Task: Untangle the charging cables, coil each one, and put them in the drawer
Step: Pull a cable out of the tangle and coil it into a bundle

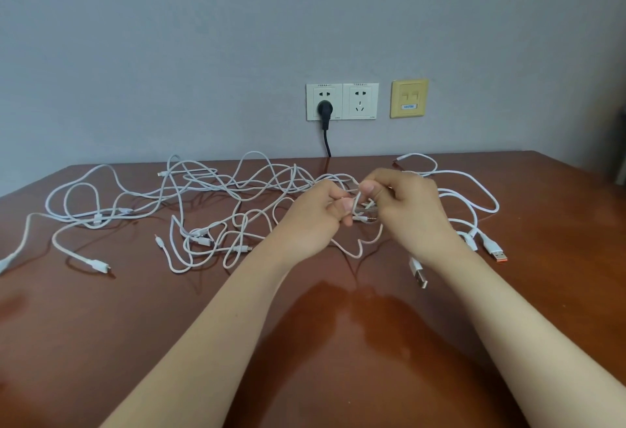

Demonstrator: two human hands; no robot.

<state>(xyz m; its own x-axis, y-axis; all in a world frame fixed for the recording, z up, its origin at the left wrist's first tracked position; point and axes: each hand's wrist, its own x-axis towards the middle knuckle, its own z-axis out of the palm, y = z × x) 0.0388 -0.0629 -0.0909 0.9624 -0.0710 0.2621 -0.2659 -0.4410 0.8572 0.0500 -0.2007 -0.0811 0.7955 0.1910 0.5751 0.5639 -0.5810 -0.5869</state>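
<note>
Several white charging cables (210,190) lie in one loose tangle on the desk (101,326). Most of it is spread left of the hands and behind them, toward the wall. Exact count of cables: cannot tell.

Left hand (316,214) and right hand (406,207) are raised close together, fingers curled. Each pinches thin white strands, and a small knot of strands sits between the two thumbs. Loops hang from the grip down to the desk just below the hands.

More loops curve out to the right of the right hand. Two USB plugs lie near the right wrist: a silver-tipped plug (418,273) on its inner side and an orange-tipped plug (498,254) on its outer side. Small connector ends lie scattered left of the left forearm.

On the wall behind the hands is a double socket (359,101) with a black plug (325,110) in its left half. A yellow data plate (409,98) is just beside it.
</note>
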